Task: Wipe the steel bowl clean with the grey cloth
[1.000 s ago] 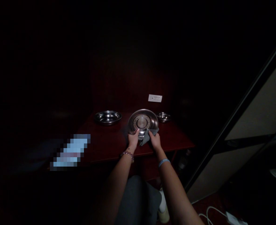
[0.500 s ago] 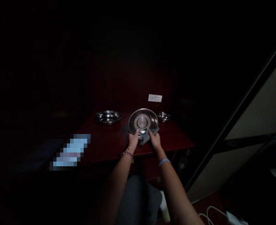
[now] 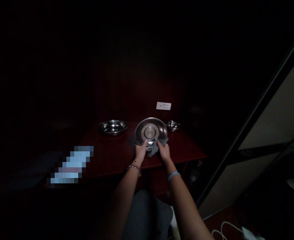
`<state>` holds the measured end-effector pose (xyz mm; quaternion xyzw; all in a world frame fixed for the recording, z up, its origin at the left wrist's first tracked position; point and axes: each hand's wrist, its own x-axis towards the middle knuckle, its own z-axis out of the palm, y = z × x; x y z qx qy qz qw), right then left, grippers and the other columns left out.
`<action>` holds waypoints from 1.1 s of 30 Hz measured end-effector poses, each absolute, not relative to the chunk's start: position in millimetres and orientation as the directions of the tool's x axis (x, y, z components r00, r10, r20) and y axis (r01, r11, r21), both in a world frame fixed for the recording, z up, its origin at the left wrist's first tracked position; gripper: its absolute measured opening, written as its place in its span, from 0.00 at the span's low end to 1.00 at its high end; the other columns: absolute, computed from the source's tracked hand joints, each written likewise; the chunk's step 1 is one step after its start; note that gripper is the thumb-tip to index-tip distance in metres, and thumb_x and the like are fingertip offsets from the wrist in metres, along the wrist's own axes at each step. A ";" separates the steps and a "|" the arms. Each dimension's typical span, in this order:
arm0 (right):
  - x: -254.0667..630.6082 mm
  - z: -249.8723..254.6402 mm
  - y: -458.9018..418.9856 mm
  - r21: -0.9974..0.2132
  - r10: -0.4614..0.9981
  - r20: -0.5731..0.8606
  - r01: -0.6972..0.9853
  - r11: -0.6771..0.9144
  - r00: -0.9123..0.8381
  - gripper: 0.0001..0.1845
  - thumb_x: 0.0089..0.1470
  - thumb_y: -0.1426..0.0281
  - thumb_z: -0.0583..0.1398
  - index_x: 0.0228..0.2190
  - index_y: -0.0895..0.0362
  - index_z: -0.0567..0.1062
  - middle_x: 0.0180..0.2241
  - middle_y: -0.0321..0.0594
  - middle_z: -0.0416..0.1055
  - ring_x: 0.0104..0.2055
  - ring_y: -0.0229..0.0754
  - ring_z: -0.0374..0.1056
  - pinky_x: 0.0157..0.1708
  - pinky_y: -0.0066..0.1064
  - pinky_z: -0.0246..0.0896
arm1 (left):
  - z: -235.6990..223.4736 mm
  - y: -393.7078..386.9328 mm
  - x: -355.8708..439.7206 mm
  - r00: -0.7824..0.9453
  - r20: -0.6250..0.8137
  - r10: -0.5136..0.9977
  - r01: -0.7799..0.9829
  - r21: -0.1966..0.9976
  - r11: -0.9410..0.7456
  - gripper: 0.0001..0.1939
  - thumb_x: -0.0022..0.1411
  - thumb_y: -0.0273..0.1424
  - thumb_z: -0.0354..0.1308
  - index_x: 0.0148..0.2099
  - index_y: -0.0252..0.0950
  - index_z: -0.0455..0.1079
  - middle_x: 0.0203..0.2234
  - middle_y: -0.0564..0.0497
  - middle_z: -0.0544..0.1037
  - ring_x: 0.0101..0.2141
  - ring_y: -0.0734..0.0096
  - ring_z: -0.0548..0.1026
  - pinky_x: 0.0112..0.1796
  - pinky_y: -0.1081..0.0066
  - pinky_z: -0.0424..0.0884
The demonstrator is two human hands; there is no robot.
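Note:
A round steel plate (image 3: pixel 150 130) stands tilted on its edge over a dark red table (image 3: pixel 112 156), its inner face turned toward me. My left hand (image 3: pixel 140 151) grips the plate's lower left rim, thumb on the face. My right hand (image 3: pixel 163 151) is closed on a grey cloth (image 3: pixel 155 146) pressed against the plate's lower right rim. A beaded bracelet sits on my left wrist and a blue band on my right.
A second steel plate (image 3: pixel 113 127) lies flat at the table's back left, and a small steel bowl (image 3: pixel 173 125) at the back right. A white wall socket (image 3: pixel 163 106) is behind. A dark door frame (image 3: pixel 251 123) slants at right; white cables (image 3: pixel 226 230) lie on the floor.
The view shifted slightly, so everything sits a little lower and left. Both hands keep their hold on the plate and the cloth; little else differs.

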<state>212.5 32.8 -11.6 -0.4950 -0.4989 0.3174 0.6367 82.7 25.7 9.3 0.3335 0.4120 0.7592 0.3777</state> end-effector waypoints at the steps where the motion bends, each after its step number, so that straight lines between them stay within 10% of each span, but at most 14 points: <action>1: 212.7 -11.5 32.8 -0.948 0.900 0.318 0.091 0.305 0.300 0.22 0.49 0.55 0.63 0.35 0.61 0.81 0.38 0.48 0.81 0.42 0.48 0.76 0.43 0.33 0.69 | 9.9 25.4 83.2 -0.495 0.189 0.848 -0.302 0.878 -0.372 0.13 0.50 0.20 0.65 0.40 0.32 0.76 0.43 0.40 0.83 0.48 0.59 0.80 0.57 0.58 0.69; 33: 212.9 -9.0 30.7 -0.945 0.890 0.328 0.099 0.313 0.317 0.23 0.50 0.54 0.61 0.33 0.62 0.81 0.36 0.47 0.81 0.42 0.49 0.76 0.41 0.32 0.68 | 3.3 32.0 81.9 -0.469 0.245 0.849 -0.244 0.888 -0.391 0.15 0.54 0.19 0.63 0.45 0.32 0.75 0.49 0.41 0.81 0.51 0.62 0.78 0.60 0.60 0.66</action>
